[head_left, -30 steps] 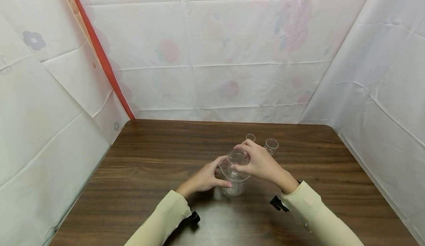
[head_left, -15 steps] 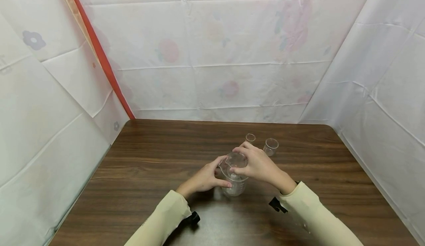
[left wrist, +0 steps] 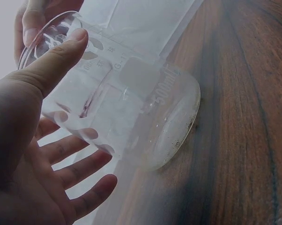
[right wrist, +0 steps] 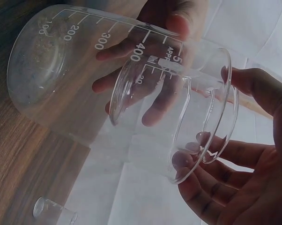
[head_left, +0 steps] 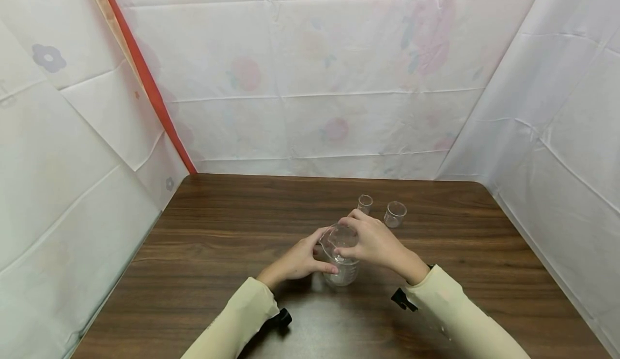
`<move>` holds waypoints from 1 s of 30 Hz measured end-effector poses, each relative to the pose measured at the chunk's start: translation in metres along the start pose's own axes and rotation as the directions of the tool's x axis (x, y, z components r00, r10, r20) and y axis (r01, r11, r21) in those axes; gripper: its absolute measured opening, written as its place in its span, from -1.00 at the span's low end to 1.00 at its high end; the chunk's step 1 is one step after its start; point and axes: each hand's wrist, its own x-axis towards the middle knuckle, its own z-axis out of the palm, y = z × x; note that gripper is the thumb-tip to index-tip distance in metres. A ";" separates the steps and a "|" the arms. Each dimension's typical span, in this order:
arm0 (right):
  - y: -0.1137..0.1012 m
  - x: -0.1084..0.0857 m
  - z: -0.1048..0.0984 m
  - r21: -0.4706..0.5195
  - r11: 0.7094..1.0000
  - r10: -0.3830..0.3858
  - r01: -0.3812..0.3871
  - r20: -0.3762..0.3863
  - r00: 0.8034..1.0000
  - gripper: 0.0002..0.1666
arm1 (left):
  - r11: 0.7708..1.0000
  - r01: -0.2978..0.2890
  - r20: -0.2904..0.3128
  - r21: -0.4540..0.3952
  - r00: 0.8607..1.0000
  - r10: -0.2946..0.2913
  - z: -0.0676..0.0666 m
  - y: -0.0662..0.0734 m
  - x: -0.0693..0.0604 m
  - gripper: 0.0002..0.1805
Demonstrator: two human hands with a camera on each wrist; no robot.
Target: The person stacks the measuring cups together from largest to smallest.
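Observation:
A large clear glass beaker, marked 500ml in the left wrist view, stands on the table. My left hand holds it from the left, thumb on the near side and fingers round the other. At its mouth my right hand grips a smaller glass beaker by the rim, between thumb and fingers. In the right wrist view, the smaller beaker's base is inside the large beaker, well above its bottom. Some of my right fingertips are at the large beaker's rim.
Behind my right hand stand a narrow small beaker and a slightly wider one. The brown wooden table is enclosed by white patterned curtains at the back and both sides.
My right hand has shifted slightly left and down, bringing the smaller beaker deeper into the large one. The two small beakers behind show more fully. My left hand has stayed still.

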 end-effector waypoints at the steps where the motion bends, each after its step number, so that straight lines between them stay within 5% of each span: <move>1: 0.000 0.000 0.000 -0.006 1.000 -0.003 0.003 -0.002 1.000 -0.41 | 1.000 0.002 -0.001 0.001 1.000 -0.002 0.000 0.000 0.000 -0.01; 7: 0.000 -0.001 0.003 -0.032 0.999 -0.028 0.027 -0.022 0.999 -0.40 | 1.000 0.024 -0.001 0.005 1.000 -0.024 0.000 -0.001 0.000 0.00; 30: -0.007 0.002 0.000 -0.110 0.993 -0.021 0.033 0.104 0.994 -0.36 | 1.000 0.011 0.004 0.001 1.000 -0.011 0.000 0.001 0.000 -0.01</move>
